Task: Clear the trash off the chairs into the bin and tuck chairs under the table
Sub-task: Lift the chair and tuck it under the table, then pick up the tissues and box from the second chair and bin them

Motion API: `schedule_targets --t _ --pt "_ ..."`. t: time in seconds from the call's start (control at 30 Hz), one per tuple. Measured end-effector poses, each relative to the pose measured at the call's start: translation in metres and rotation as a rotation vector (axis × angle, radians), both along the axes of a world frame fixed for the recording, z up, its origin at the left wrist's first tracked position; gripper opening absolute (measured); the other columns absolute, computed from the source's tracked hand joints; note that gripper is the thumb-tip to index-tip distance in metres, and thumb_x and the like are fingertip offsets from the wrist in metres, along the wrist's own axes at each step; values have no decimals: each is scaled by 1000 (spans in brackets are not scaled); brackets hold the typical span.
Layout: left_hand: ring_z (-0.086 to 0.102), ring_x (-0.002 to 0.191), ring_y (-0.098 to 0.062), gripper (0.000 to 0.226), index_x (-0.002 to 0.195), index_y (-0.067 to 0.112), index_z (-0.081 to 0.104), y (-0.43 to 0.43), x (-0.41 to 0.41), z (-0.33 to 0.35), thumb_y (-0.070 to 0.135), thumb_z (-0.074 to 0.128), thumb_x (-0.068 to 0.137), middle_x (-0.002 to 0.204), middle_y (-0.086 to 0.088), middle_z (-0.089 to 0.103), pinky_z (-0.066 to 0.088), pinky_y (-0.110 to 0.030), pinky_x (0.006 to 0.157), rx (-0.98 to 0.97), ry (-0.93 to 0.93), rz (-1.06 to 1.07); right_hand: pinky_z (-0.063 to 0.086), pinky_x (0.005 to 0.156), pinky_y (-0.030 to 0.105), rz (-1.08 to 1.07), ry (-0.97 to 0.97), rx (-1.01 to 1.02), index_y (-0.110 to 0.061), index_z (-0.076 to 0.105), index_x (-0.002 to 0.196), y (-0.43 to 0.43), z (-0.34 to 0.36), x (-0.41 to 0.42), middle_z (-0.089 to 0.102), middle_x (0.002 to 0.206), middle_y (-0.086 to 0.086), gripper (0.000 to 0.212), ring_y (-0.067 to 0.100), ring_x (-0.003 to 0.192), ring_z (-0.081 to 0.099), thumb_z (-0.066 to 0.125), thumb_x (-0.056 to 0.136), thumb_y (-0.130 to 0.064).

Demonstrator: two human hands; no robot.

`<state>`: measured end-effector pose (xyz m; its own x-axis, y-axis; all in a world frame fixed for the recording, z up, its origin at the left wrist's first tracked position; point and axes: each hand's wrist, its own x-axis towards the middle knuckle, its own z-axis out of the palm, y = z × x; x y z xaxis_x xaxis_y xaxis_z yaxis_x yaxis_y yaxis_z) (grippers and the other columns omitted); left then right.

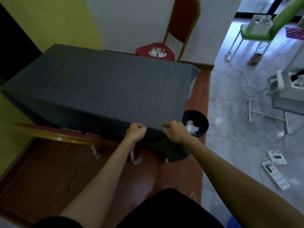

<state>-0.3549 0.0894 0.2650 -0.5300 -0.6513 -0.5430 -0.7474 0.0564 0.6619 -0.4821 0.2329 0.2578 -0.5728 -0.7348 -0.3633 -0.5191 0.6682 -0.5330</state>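
A red chair [164, 50] with a gold frame stands at the table's far side, pulled out, with crumpled white tissue and a wrapper [157, 53] on its seat. A black bin [199, 116] sits on the floor by the table's near right corner, with white tissue [191, 127] inside. The table [98, 86] is covered by a grey cloth. At its near left, the gold-rimmed red back of a second chair [57, 136] shows, its seat under the table. My left hand [135, 131] is a closed fist at the near table edge. My right hand [174, 131] rests against the cloth edge, fingers apart.
Yellow and white walls stand close behind the table. On the right, the grey tiled floor holds trailing cables, two power strips [275, 174], a green chair [255, 32] carrying a box, and grey equipment [289, 89]. Red-brown floor lies under me.
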Motion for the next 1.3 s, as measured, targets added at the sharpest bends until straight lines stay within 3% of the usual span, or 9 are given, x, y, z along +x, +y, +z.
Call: schedule_targets --t 0.07,0.17,0.23,0.33,0.53,0.67,0.77,0.97,1.3 --pt "62 94 -23 8 89 20 64 23 -41 2 20 56 93 90 -2 62 50 -38 87 35 40 -25 45 108 43 -23 20 -14 -12 61 138 26 1 -33 63 140 11 41 33 128 58 55 100 -26" --pt "59 107 -22 13 103 19 65 53 -99 3 15 58 93 107 -1 64 47 -34 89 36 99 -26 48 105 45 -56 20 -45 -14 63 136 60 4 -78 65 137 10 39 33 124 61 51 101 -27" --pt "60 111 -22 26 117 13 67 74 -133 0 13 59 91 120 -7 66 49 -33 91 -9 151 -9 51 102 46 -79 11 -62 -17 63 135 83 4 -105 66 135 9 39 32 120 63 48 101 -29" --pt "59 103 -17 32 124 8 65 110 -176 1 7 55 94 119 -6 65 47 -27 85 -38 254 -24 50 99 42 -107 17 -68 -14 59 139 113 5 -148 63 138 12 41 33 120 62 43 103 -26" --pt "63 81 -9 33 120 14 67 131 -259 -3 1 50 94 115 -3 67 54 -24 69 -93 357 -23 47 105 44 -141 4 -82 -10 53 144 136 5 -233 58 144 14 43 38 127 56 36 104 -12" --pt "67 101 -18 32 109 23 69 128 -333 -26 5 51 91 117 -2 69 58 -39 89 -77 338 -18 45 107 43 -148 -16 -48 -12 53 143 141 -12 -300 58 144 14 45 38 129 55 35 103 -11" --pt "67 99 -18 30 104 31 67 128 -401 -43 9 51 90 113 3 69 58 -39 86 -50 318 -26 44 109 43 -153 -28 -23 -12 51 146 139 -27 -367 56 146 14 46 37 132 53 35 102 -13" --pt "63 107 -18 29 111 27 66 130 -495 -63 11 52 91 114 2 68 54 -46 96 18 215 -79 44 110 44 -137 -71 45 -10 51 145 137 -33 -465 56 147 15 45 37 133 53 37 103 -13" --pt "63 100 -18 24 112 29 62 91 -680 -81 14 52 94 116 2 65 56 -45 91 1 166 -120 48 105 45 -130 -93 30 -12 52 145 103 -48 -643 59 143 14 45 36 127 57 40 101 -19"
